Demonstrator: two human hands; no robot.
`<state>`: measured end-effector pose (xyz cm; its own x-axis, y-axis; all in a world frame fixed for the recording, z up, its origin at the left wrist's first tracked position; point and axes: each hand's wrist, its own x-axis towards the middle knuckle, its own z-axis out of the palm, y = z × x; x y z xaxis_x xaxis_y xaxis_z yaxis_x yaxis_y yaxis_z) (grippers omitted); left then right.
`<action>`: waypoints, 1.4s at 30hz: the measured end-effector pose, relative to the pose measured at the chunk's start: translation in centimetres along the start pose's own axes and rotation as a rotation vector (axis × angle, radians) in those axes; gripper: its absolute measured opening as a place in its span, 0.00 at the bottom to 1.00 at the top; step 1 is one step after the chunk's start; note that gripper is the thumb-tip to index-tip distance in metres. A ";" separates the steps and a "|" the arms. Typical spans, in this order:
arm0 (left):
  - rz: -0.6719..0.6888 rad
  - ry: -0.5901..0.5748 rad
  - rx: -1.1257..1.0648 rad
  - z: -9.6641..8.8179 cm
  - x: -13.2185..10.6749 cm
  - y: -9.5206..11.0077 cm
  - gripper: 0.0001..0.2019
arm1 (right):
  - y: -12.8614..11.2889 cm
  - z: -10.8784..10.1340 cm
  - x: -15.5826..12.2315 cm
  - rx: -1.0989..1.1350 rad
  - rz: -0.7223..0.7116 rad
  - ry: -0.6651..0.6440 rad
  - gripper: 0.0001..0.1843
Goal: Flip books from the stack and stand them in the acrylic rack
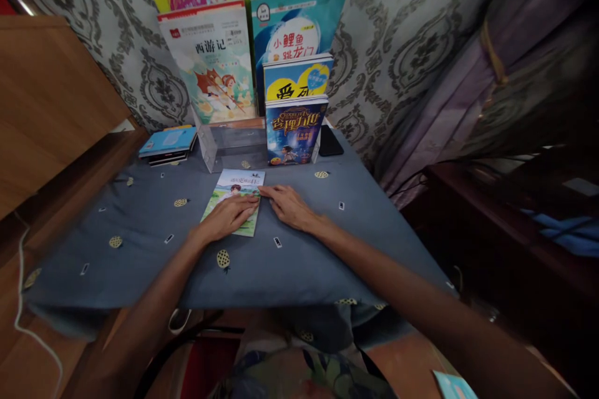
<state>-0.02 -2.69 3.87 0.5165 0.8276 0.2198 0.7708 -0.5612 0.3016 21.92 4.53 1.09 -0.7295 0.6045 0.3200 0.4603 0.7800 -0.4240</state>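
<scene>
A thin paperback book (pixel 244 179) with a child and green grass on its cover lies closed on the cloth-covered table. My left hand (pixel 230 214) rests flat across the lower part of the cover, its fingers stretched toward the right edge. My right hand (pixel 286 204) lies just right of the book, with outstretched fingertips at its right edge near my left fingertips. Neither hand is wrapped around anything. Behind the book stands a clear plastic book rack (pixel 234 148), its right front slot holding a dark blue book (pixel 294 137).
More upright picture books, such as a white one (pixel 219 68) and a teal one (pixel 299 19), fill the rack. A small pile of blue books (pixel 168 141) lies at the back left. A black phone (pixel 330 141) is right of the rack. A patterned blue-grey tablecloth (pixel 154 262) covers the table.
</scene>
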 end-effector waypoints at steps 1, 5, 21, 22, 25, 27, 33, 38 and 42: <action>-0.002 -0.004 -0.014 -0.1 -0.2 0.1 0.22 | 0.0 0.0 0.0 -0.001 0.004 0.000 0.27; -0.005 0.017 0.090 0.1 -1.0 1.1 0.20 | -0.4 0.1 0.0 0.006 -0.019 0.020 0.28; -0.023 -0.039 0.122 -0.5 -3.7 3.1 0.18 | -2.5 0.4 -1.1 0.077 -0.097 0.026 0.27; -0.030 -0.038 0.149 -0.4 -3.9 3.4 0.18 | -2.8 0.4 -1.3 0.079 -0.112 0.023 0.27; -0.054 -0.021 0.158 -0.4 -4.4 4.2 0.19 | -3.2 0.5 -1.6 0.078 -0.120 0.029 0.26; -0.055 -0.006 0.113 -0.5 -4.9 4.5 0.19 | -3.2 0.4 -1.6 0.082 -0.116 0.039 0.26; -0.063 0.018 0.196 0.1 -6.2 5.5 0.18 | -3.9 0.5 -2.3 0.097 -0.198 0.028 0.24; -0.113 0.066 0.298 1.2 -6.6 7.1 0.18 | -5.0 0.7 -3.5 0.121 -0.224 0.020 0.25; -0.146 0.111 0.297 1.8 -6.8 8.0 0.18 | -5.3 0.9 -4.1 0.129 -0.267 0.043 0.25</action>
<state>3.28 -12.76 3.10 0.3616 0.8832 0.2987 0.9168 -0.3951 0.0582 21.99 -2.23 1.24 -0.7926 0.3889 0.4696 0.1849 0.8872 -0.4227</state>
